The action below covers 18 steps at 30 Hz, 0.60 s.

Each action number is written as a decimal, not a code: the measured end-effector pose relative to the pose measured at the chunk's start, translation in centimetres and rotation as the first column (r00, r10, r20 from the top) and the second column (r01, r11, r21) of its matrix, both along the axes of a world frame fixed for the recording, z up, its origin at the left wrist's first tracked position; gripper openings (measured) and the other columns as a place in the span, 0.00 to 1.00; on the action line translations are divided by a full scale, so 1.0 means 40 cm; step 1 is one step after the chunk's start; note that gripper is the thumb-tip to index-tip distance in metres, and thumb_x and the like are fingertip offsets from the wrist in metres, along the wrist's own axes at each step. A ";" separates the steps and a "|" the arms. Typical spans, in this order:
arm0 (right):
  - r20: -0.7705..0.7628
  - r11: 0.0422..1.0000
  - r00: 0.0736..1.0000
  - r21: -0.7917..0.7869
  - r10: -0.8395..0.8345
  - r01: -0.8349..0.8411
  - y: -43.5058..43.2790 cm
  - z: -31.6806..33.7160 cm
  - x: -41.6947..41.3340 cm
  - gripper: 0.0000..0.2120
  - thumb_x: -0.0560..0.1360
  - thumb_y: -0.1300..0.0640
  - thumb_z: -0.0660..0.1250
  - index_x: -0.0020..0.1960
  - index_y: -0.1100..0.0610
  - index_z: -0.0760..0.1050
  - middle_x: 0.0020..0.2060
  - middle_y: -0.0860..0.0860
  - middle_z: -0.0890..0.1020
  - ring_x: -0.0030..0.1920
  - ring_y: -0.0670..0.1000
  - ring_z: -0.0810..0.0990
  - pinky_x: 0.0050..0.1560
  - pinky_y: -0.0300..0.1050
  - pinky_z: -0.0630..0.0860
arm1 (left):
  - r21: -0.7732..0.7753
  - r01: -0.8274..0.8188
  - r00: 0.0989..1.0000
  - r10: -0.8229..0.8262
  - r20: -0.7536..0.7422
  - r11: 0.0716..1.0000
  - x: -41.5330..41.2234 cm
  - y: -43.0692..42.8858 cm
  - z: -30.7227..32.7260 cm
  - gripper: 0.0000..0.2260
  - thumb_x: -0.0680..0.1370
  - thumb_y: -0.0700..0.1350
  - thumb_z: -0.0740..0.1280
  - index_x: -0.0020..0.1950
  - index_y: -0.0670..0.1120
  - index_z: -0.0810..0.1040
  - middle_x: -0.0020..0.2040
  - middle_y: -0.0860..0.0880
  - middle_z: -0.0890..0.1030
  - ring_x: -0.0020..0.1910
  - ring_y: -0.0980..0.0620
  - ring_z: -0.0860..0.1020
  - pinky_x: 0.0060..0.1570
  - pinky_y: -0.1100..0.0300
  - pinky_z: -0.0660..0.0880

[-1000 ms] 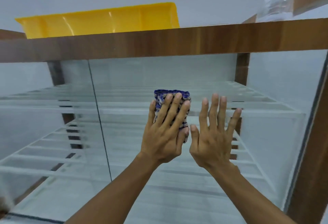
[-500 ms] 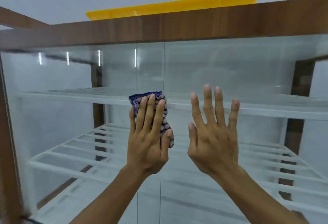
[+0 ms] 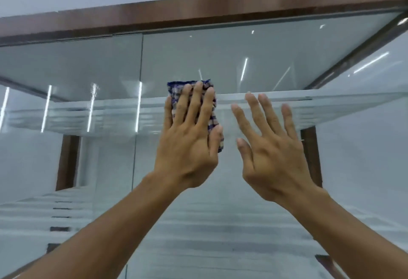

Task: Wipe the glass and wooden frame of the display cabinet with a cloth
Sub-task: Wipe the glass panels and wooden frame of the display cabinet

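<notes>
Checked cloth (image 3: 212, 122) pressed on the glass (image 3: 254, 190) under my flat left grip (image 3: 187, 146); right grip (image 3: 273, 157), fingers spread, beside it.

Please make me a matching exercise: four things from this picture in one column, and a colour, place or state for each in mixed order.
Things:
1. cloth
2. right hand
3. wooden frame
4. left hand

Descriptions:
a. brown, runs across the top
b. lies flat on the cloth
c. blue checked, pressed against the glass
d. fingers spread, holds nothing

Pairs: 1-c, 2-d, 3-a, 4-b
</notes>
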State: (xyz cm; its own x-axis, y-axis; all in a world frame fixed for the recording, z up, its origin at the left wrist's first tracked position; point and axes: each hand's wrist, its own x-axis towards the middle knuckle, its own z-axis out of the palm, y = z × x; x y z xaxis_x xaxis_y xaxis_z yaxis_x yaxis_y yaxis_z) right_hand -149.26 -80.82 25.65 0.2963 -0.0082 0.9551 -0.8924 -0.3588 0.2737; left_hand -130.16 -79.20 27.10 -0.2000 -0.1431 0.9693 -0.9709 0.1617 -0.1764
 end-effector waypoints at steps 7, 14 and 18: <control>0.111 0.998 0.992 0.032 -0.053 0.050 -0.013 0.004 -0.260 0.29 0.83 0.45 0.42 0.83 0.49 0.47 0.83 0.52 0.47 0.82 0.50 0.41 0.82 0.57 0.40 | 0.009 0.025 0.961 -0.027 0.275 1.000 -0.226 -0.007 -0.074 0.31 0.84 0.58 0.43 0.85 0.48 0.46 0.85 0.48 0.44 0.84 0.50 0.38 0.80 0.44 0.39; 0.232 0.965 0.937 0.033 -0.260 0.260 0.002 -0.006 -0.498 0.31 0.81 0.43 0.38 0.82 0.50 0.48 0.82 0.58 0.48 0.82 0.55 0.41 0.81 0.61 0.39 | 0.075 0.059 0.945 -0.080 0.318 0.995 -0.593 -0.031 0.015 0.31 0.82 0.57 0.37 0.84 0.49 0.37 0.84 0.48 0.36 0.82 0.50 0.31 0.79 0.44 0.31; 0.199 0.928 0.907 0.046 -0.370 0.369 0.005 -0.046 -0.608 0.33 0.80 0.42 0.35 0.83 0.52 0.47 0.82 0.57 0.47 0.82 0.55 0.40 0.80 0.64 0.39 | 0.054 0.038 0.936 -0.055 0.347 0.998 -0.634 -0.045 0.020 0.30 0.83 0.58 0.39 0.84 0.50 0.39 0.85 0.50 0.39 0.83 0.50 0.35 0.80 0.45 0.33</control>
